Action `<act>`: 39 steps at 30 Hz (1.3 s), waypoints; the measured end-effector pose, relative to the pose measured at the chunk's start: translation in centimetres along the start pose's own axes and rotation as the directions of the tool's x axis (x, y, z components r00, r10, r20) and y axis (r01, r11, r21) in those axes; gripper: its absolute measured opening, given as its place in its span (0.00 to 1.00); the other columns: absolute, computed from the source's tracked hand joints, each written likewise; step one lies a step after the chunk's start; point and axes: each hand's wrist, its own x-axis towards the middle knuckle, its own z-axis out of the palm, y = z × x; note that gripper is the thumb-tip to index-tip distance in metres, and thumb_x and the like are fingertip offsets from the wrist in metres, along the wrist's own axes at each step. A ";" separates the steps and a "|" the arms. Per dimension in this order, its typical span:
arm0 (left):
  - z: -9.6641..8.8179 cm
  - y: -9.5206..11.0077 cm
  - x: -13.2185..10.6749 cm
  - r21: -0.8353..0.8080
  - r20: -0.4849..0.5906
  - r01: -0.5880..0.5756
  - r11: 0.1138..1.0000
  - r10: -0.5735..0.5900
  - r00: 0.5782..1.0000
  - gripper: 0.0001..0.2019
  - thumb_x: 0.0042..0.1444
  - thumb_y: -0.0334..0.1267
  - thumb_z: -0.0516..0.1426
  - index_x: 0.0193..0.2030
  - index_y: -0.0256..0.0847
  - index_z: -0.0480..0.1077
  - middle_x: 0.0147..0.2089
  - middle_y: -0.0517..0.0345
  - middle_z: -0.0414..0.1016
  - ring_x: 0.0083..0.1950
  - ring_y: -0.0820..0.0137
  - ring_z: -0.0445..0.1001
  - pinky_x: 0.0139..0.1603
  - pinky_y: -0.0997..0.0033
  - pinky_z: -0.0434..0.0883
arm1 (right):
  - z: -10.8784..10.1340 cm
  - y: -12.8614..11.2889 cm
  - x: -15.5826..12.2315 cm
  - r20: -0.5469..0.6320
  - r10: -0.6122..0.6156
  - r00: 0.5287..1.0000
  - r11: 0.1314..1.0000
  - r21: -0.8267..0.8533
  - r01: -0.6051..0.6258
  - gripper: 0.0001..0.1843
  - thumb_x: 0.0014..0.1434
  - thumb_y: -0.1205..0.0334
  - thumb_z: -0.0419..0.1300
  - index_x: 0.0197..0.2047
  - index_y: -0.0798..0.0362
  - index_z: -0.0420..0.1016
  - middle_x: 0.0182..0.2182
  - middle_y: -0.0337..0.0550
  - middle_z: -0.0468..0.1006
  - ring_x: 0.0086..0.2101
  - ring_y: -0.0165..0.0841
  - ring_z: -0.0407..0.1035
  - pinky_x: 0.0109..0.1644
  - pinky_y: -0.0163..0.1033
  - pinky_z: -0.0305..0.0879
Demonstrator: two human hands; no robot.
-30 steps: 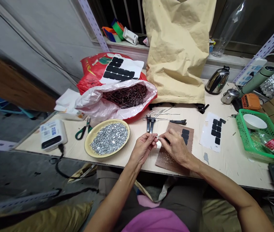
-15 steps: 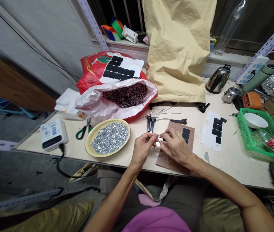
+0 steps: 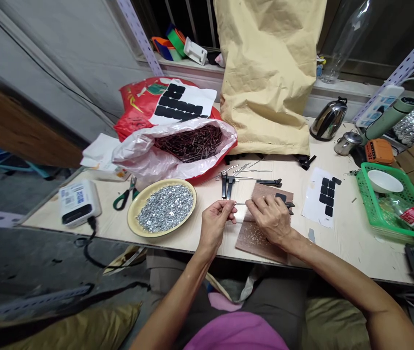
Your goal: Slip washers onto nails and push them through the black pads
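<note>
One thin pin [image 3: 241, 203] | spans gap between left hand [image 3: 214, 221] and right hand [image 3: 271, 219] | each pinches an end

Table [image 3: 341, 240] pale wood | grey wall [image 3: 64, 43] left of it | barred window [image 3: 192, 19] and sill [image 3: 338, 90] behind | dark floor [image 3: 20, 262] below-left

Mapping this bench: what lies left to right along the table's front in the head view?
White box, green-handled pliers, yellow dish, left hand pinching a thin pin, right hand, sheet of black pads, green basket.
</note>
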 end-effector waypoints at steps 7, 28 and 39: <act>-0.4 0.9 0.0 0.103 0.020 -0.091 0.991 0.089 0.996 0.15 0.43 0.48 0.65 0.27 0.36 0.74 0.22 0.61 0.72 0.20 0.78 0.67 0.24 0.75 0.67 | 0.0 -0.3 0.1 0.275 0.202 0.940 0.912 0.298 -0.283 0.13 0.68 0.62 0.49 0.36 0.52 0.72 0.29 0.39 0.74 0.27 0.28 0.65 0.27 0.34 0.50; -0.5 1.2 0.1 0.110 0.070 -0.017 0.994 0.009 0.997 0.15 0.41 0.48 0.64 0.25 0.36 0.73 0.21 0.63 0.71 0.18 0.78 0.65 0.22 0.76 0.65 | 0.2 -1.0 0.6 0.321 0.152 0.935 0.918 0.306 -0.254 0.11 0.68 0.60 0.49 0.42 0.54 0.71 0.32 0.42 0.77 0.30 0.30 0.69 0.29 0.34 0.53; -0.8 0.8 0.2 0.111 0.070 0.003 0.994 -0.011 0.997 0.16 0.40 0.49 0.65 0.25 0.36 0.73 0.21 0.63 0.71 0.18 0.79 0.65 0.22 0.77 0.65 | 1.0 -1.1 0.6 0.313 0.147 0.938 0.929 0.283 -0.240 0.13 0.69 0.57 0.49 0.41 0.55 0.71 0.32 0.43 0.76 0.29 0.30 0.68 0.28 0.34 0.51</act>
